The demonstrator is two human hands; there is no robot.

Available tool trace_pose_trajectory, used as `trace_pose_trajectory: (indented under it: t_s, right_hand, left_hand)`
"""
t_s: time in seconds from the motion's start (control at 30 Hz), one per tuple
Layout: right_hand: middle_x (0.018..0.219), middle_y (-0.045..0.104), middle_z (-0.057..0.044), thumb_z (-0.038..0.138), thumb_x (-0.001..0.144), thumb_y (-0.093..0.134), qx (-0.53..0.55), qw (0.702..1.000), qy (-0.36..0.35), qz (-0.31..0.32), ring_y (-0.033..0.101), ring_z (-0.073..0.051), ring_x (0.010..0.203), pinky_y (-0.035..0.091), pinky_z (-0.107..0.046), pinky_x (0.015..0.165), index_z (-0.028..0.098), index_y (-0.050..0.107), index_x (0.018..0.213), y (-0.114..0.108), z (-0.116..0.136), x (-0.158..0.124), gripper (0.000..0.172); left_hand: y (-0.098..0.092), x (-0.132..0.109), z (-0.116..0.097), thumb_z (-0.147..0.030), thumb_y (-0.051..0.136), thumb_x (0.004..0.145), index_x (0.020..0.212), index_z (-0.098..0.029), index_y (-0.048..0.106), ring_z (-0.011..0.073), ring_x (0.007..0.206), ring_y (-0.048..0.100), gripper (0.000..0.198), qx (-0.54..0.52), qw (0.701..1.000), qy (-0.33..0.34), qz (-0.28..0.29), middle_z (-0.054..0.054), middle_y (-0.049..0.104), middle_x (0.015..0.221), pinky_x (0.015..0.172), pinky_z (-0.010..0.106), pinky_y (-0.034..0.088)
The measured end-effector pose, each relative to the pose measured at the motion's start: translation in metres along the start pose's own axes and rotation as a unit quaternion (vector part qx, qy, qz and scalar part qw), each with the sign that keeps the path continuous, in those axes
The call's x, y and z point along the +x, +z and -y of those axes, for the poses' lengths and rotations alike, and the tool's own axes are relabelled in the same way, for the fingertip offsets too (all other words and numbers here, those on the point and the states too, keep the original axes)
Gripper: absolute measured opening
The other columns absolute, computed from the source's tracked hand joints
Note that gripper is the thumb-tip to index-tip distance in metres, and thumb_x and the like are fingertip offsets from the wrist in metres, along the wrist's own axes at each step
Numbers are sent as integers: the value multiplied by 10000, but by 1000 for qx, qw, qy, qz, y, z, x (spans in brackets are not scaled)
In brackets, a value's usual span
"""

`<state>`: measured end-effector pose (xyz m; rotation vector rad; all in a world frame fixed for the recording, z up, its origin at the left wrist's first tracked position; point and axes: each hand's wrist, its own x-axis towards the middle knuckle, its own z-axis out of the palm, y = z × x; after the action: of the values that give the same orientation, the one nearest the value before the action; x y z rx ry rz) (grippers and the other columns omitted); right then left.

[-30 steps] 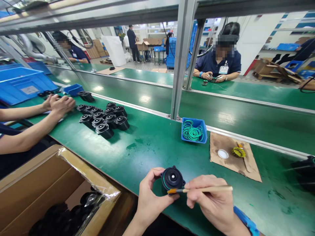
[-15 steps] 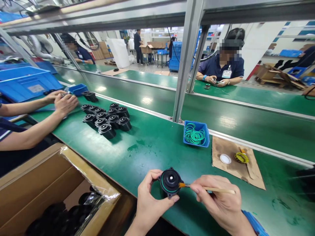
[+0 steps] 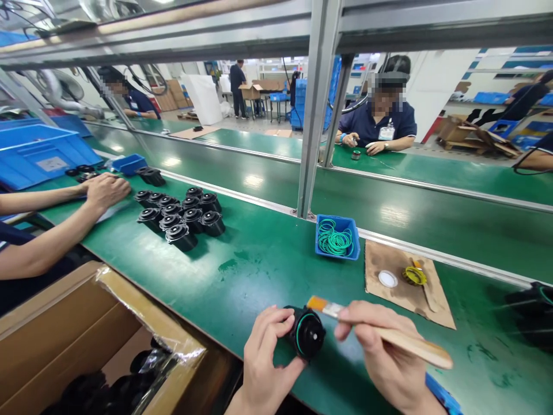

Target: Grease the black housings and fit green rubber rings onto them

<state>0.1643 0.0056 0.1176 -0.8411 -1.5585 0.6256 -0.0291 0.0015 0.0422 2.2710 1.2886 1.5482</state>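
My left hand (image 3: 270, 357) is closed round a black cylindrical housing (image 3: 307, 333), which lies tilted with its round face toward the right. A green rubber ring (image 3: 298, 331) sits round the housing's raised face. Between the thumb and fingers of my right hand (image 3: 386, 346) is a flat paintbrush (image 3: 401, 340) with a pale wooden handle and orange bristles. Its bristle tip is just above the housing's upper edge; whether they touch I cannot tell. A blue bin (image 3: 355, 249) beyond my hands holds several loose green rings (image 3: 334, 239).
Stained cardboard (image 3: 375, 262) carries a white lid (image 3: 387, 279) and a yellow-rimmed pot (image 3: 413, 275). Several black housings (image 3: 181, 236) stand left on the green table (image 3: 254, 276). An open carton (image 3: 47, 323) is at lower left. A co-worker's hands (image 3: 106, 190) rest at far left. A metal post (image 3: 309, 144) rises ahead.
My right hand has lifted the brush from the housing's right side to above its upper edge, turning the brush. My left hand has tipped the housing over to the right.
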Motion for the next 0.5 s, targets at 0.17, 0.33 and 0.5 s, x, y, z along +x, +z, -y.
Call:
trace_pose_trajectory:
  t_s: [0.17,0.33,0.5]
  right_hand:
    - [984,748,-32,313,1077,400,-43,994,38,91,713,-158,854,570,-257,734,247,606,1006,-11,-5,11,228]
    - [962,655,-79,674,636,836,-266,939,70,208,647,-276,890,541,-373,754,221,478,897,10,-12,3,634]
    - [768,555,12,591,604,843,-365,891,91,254,555,-199,698,481,-308,668,230,430,866,31,-19,-3,608]
  left_hand:
    - [-1,-1,6,-197,703,835,1127,-174,592,237,965,738,313,7,1000,6,4,107,750,1025,887,391,632]
    - [-2,-12,17,-307,693,845,1175,-184,601,258,955,726,364,11,1000,20,20,109,734,1043,836,358,624]
    - [10,-23,38,-296,645,828,1203,-229,615,267,937,716,381,60,998,27,6,85,730,1072,866,387,591]
